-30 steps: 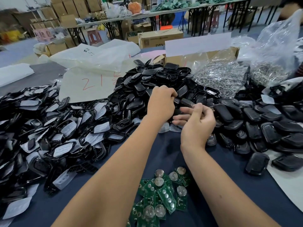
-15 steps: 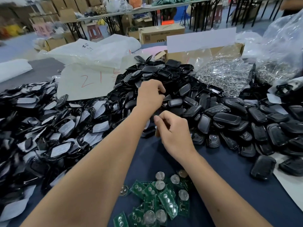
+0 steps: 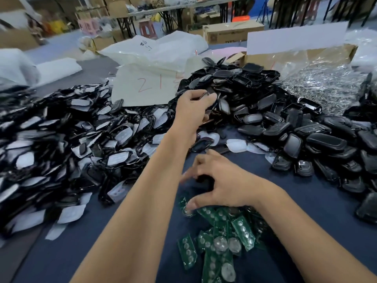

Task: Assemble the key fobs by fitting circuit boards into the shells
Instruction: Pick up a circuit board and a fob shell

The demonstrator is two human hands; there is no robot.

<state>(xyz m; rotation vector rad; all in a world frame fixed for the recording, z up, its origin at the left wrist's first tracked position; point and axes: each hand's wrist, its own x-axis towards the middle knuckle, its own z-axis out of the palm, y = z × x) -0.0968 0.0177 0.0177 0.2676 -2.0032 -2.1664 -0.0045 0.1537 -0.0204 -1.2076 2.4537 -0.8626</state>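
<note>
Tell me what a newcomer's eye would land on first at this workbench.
First, the heaps of black shells that crowd the far half of the blue table, those on the left mixed with white film pieces. Next, the two hands: the left hand grips a black shell at the middle heap, while the right hand reaches down onto the green circuit boards nearest the person. Behind, a clear bag of shiny metal parts glitters at the right.
</note>
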